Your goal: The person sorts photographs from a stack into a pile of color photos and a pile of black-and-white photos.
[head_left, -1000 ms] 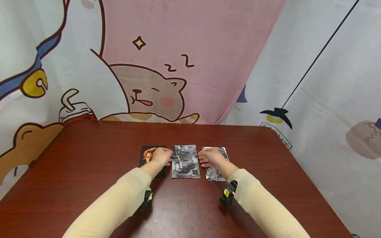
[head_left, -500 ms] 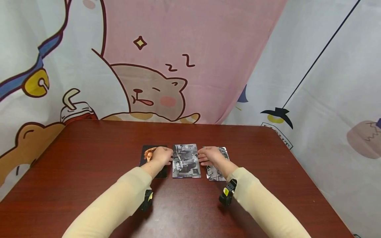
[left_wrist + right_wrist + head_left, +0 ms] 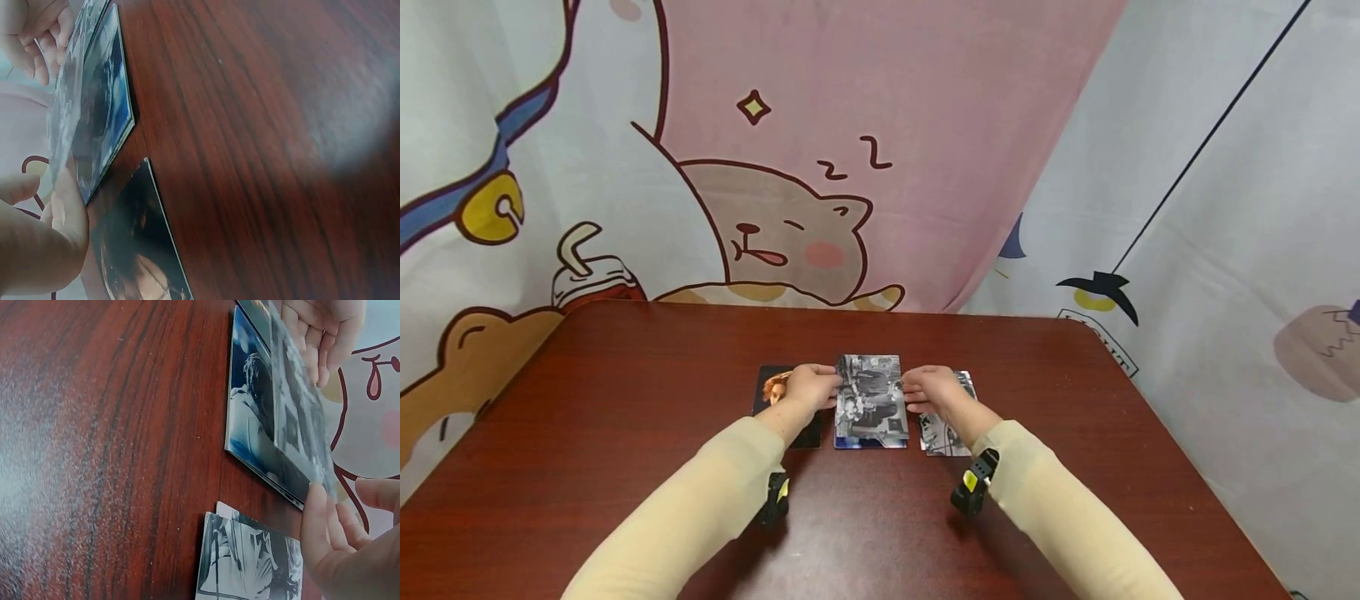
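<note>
A black-and-white picture card (image 3: 872,396) is raised and tilted over the middle stack. Beneath it shows a blue-toned picture card (image 3: 250,419) on top of that stack. My left hand (image 3: 812,389) holds the raised card by its left edge, above a dark portrait card (image 3: 770,392). The opposite edge is held in the fingers of my right hand (image 3: 934,390), which partly covers a right-hand pile of black-and-white cards (image 3: 946,437). In the right wrist view, a fingertip (image 3: 317,494) meets the raised card's lower corner.
All the cards lie on a reddish-brown wooden table (image 3: 865,533). A cartoon-printed cloth (image 3: 955,125) hangs behind the table's far edge. Dark wrist cameras (image 3: 973,483) sit at the cream sleeves (image 3: 700,500).
Both hands have lifted the black-and-white card from the middle stack, moving slightly up and away. The blue card's lower edge now shows under it. The side cards have stayed put.
</note>
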A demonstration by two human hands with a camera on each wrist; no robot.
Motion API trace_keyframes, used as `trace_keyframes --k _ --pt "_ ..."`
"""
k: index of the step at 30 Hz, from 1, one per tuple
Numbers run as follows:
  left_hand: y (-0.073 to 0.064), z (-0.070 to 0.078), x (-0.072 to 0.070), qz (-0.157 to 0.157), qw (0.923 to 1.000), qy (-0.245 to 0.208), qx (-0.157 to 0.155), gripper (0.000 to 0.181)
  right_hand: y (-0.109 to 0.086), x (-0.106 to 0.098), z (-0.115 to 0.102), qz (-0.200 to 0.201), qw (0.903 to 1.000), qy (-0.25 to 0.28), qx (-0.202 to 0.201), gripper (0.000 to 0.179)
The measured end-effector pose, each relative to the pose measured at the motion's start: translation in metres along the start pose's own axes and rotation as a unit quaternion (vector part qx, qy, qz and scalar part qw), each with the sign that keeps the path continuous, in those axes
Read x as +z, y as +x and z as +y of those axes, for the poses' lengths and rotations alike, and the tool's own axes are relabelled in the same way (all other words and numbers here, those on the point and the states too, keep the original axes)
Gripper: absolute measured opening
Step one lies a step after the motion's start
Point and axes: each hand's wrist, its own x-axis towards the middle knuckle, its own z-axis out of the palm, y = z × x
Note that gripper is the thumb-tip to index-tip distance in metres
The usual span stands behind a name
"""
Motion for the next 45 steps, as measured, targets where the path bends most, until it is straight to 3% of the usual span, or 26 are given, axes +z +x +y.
trace_keyframes --k 7,15,22,32,38,45 --pt "0.003 -0.001 0.003 -0.016 0.999 -0.039 -0.013 0.037 0.0 0.0 0.001 0.002 0.9999 0.008 0.006 0.039" --pt "0.003 0.001 0.003 -0.045 0.9979 -0.041 -0.021 0.037 0.001 0.002 0.001 -0.011 0.9997 -0.011 0.016 0.051" --pt "0.003 0.003 0.006 -0.041 0.9983 -0.037 -0.018 0.035 0.0 -0.002 0.003 -0.004 0.9991 -0.041 0.01 0.05" --pt "-0.002 0.01 0.02 -0.036 0.9984 -0.041 -0.017 0.034 -0.003 -0.017 0.002 0.009 0.9989 -0.046 0.008 0.045" --pt "-0.003 0.016 0.032 -0.047 0.998 -0.038 -0.019 0.033 -0.005 -0.036 0.006 -0.006 0.9992 -0.039 -0.005 0.049" --pt "-0.006 0.018 0.046 -0.056 0.9972 -0.044 -0.02 0.033 -0.01 -0.046 0.006 0.021 0.9984 -0.052 0.01 0.047"
